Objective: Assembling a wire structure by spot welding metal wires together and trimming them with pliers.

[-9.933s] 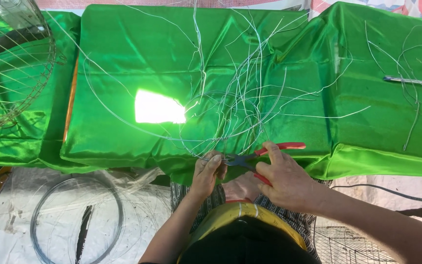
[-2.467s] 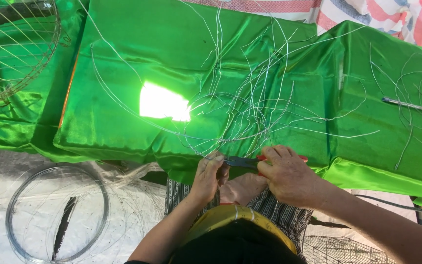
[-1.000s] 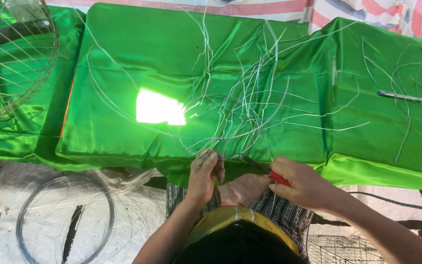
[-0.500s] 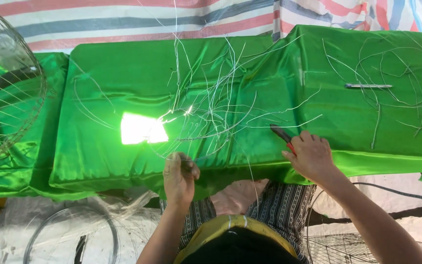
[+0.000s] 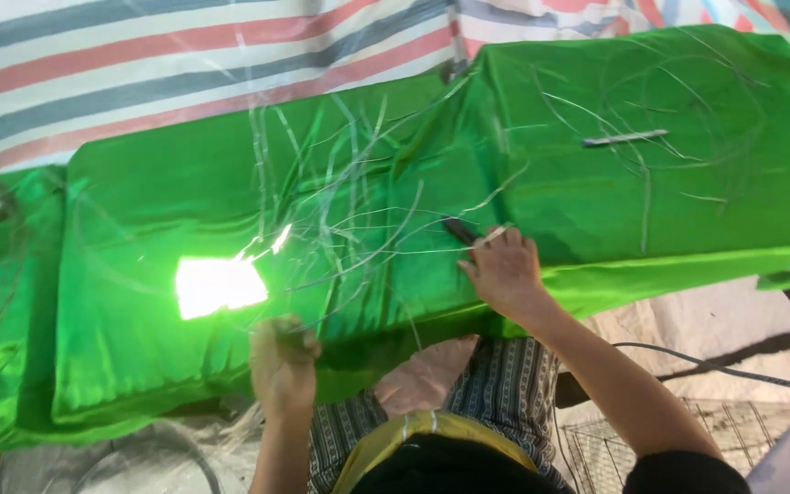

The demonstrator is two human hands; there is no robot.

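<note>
My right hand [image 5: 502, 271] rests on the green satin cloth [image 5: 706, 210] near the table's front edge, fingers over a pair of pliers [image 5: 458, 230] whose dark jaws stick out past my fingertips. My left hand [image 5: 282, 360] is a closed fist at the cloth's front edge, lower left, apparently pinching a thin wire; motion blur hides the detail. A tangle of several thin silvery wires [image 5: 340, 215] lies spread on the cloth between and beyond both hands.
A short metal bar [image 5: 624, 138] lies at the far right among looped wire. A striped tarp [image 5: 139, 82] hangs behind. Below the table are a wire coil [image 5: 166, 457], a wire mesh panel [image 5: 761, 430] and a dark cable [image 5: 715, 368].
My hands, together at the table edge with pliers on wire, have parted. The right hand carried the pliers right onto the cloth. The view has swung up and leftward.
</note>
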